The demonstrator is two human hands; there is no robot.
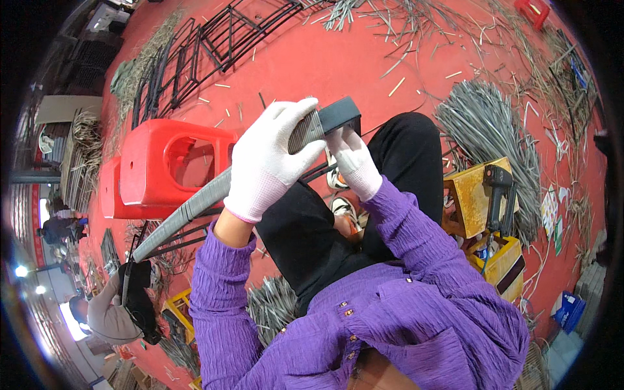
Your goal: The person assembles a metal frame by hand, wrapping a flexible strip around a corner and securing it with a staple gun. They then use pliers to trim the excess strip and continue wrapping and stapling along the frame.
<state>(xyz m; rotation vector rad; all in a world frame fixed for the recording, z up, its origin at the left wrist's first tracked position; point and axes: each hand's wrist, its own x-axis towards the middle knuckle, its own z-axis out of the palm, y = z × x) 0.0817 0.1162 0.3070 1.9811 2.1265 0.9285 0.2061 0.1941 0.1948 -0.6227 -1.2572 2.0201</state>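
A long bar [203, 203] closely wrapped in grey strip runs from the lower left up to the middle, ending in a bare dark square-edged end [340, 114]. My left hand [270, 153], in a white knitted glove, closes around the wrapped part just short of that end, thumb and fingers on opposite sides. Also gloved in white, my right hand [356, 164] is bent up against the underside of the dark end. Its fingertips are partly hidden there, and what they pinch cannot be made out. The bar passes above my legs.
Red plastic stools [146, 170] stand at left, beside the bar. On my right are a yellow stool [478, 195] with a dark power tool [499, 188] and a bundle of grey strips [491, 123]. Black metal frames [214, 49] lie far left. Another person's gloved hand [112, 317] shows lower left.
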